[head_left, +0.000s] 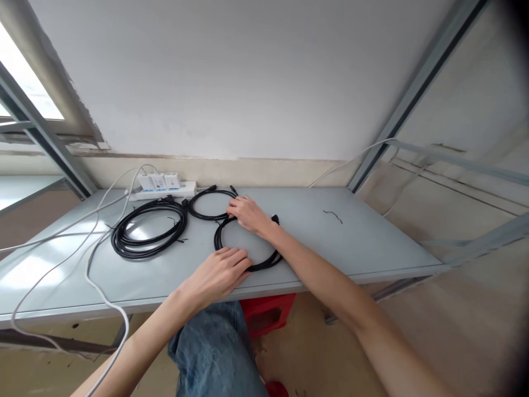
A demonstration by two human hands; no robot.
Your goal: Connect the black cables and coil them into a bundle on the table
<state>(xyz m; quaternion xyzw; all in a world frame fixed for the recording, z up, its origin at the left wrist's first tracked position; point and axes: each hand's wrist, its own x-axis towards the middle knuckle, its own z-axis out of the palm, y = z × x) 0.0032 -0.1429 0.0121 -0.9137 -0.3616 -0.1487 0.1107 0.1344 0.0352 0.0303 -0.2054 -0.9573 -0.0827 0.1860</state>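
Dial reference: near coil of black cable [263,266] at centre, 12 o'clock toward the wall. The coil lies on the worktop [363,242], close to its front edge.

Step in hand, as judged: two-handed handling of the near coil. Left hand [223,270] at 7 o'clock: fingers curled over the coil. Right hand [248,214] at 11 to 12 o'clock: fingertips drawn together at the coil's far edge. The undersides are hidden; whether either hand is grasping or only touching cannot be told.

The next move would call for gathering all strands evenly, so that the loops stay together.

Surroundings: middle coil [194,212] at 10 o'clock; large coil [118,240] just past 9; power strip [185,189] beyond them; loose black tie [333,216] between 2 and 3.

Obstructions: the middle coil lies close beside the right fingertips and could snag. White cables [97,278] cross the left side; one overlaps the left forearm in view.
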